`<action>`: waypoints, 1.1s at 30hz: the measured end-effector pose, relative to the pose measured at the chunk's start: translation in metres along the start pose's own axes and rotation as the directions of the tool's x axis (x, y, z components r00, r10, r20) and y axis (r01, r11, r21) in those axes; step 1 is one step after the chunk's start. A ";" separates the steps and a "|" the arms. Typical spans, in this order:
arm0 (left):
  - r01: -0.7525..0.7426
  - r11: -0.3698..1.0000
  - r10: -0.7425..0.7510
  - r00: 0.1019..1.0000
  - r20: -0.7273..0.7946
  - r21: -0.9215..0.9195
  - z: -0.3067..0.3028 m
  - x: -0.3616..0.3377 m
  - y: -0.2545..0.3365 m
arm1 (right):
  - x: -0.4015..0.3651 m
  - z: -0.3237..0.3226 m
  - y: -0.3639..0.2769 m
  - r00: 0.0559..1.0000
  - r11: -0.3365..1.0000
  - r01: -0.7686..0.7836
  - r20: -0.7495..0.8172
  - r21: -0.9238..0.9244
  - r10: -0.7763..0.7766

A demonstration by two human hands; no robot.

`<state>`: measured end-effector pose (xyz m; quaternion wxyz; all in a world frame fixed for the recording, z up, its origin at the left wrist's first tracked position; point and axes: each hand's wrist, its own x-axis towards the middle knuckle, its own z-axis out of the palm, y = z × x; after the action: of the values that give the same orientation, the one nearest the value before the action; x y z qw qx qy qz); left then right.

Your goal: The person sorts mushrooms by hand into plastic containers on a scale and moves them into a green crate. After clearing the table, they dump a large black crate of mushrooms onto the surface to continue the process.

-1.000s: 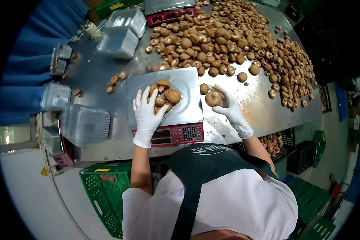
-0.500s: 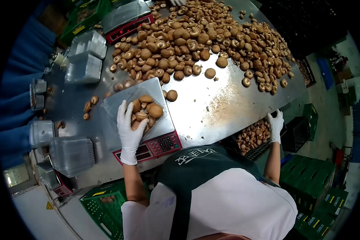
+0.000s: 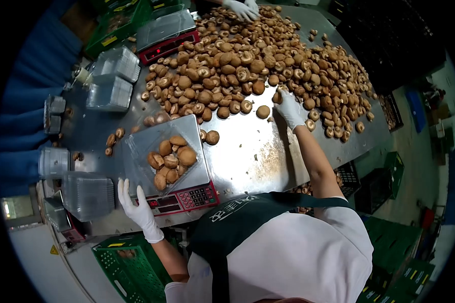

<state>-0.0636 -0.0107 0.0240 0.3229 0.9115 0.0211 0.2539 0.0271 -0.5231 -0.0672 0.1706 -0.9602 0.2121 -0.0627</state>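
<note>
Both hands have been moved: left hand (image 3: 140, 214) has been pulled off the mushrooms (image 3: 171, 161) to the pan's 7 o'clock, fingers spread and nothing held, while right hand (image 3: 290, 110) has been swung from the black crate (image 3: 350, 178) up to the heap (image 3: 268, 60) at 2 o'clock. Those right fingers are bent at a mushroom there, but whether it's actually gripped can't be told. So the near scale (image 3: 199, 198) is probably loaded only by the clear tray (image 3: 186, 174) and its mushrooms, mid-pan. Left to right from that pan: nested clear trays (image 3: 88, 196) are parked at 8 o'clock, more stacked trays (image 3: 109, 91) at 11, and a second scale (image 3: 168, 45) is set at 12. A couple of loose mushrooms (image 3: 212, 137) are left just beside the pan at 2 o'clock, so the way across to the heap is slightly cluttered. Another person's gloved hands (image 3: 242, 9) can be seen at 1 o'clock, well apart from the right one.
</note>
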 end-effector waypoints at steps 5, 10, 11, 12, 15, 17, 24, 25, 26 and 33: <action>0.163 0.986 -0.161 0.985 -0.064 0.026 -0.018 -0.031 -0.019 | 0.010 0.049 0.020 0.997 0.809 0.004 -0.067 0.588 0.044; 0.223 0.975 -0.224 0.973 -0.055 -0.023 -0.017 -0.029 -0.029 | -0.032 0.024 0.029 0.975 0.389 -0.222 0.210 0.894 0.073; 0.214 0.976 -0.216 0.975 -0.052 -0.042 -0.015 -0.024 -0.029 | -0.043 0.016 0.041 0.975 0.456 -0.223 0.200 0.862 0.100; 0.206 0.977 -0.209 0.977 -0.051 -0.062 -0.013 -0.018 -0.030 | -0.057 -0.001 0.050 0.974 0.520 -0.225 0.187 0.824 0.124; 0.161 0.983 -0.163 0.987 -0.016 -0.092 -0.002 0.000 -0.034 | -0.100 -0.038 0.111 0.919 0.627 -0.372 0.175 0.684 0.354; 0.132 0.986 -0.132 0.991 0.003 -0.099 0.007 0.010 -0.033 | -0.134 -0.062 0.152 0.860 0.734 -0.466 0.058 0.494 0.507; 0.078 0.989 -0.074 0.997 0.034 -0.123 0.032 0.034 -0.015 | -0.212 -0.086 0.216 0.771 0.770 -0.629 -0.225 -0.113 0.596; 0.078 0.989 -0.074 0.997 0.036 -0.127 0.034 0.035 -0.013 | -0.205 -0.082 0.206 0.805 0.812 -0.578 -0.221 -0.083 0.551; 0.072 0.989 -0.067 0.997 0.042 -0.131 0.035 0.037 -0.011 | -0.192 -0.071 0.193 0.837 0.851 -0.523 -0.216 -0.051 0.502; 0.050 0.997 -0.049 0.999 0.010 -0.064 0.023 0.035 -0.008 | -0.073 0.013 0.038 0.989 0.966 0.138 -0.076 0.219 -0.124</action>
<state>-0.0211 -0.0110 0.0199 0.3585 0.9008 0.0342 0.2426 -0.0513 -0.5203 -0.0960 0.2664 -0.9445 0.1448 -0.1267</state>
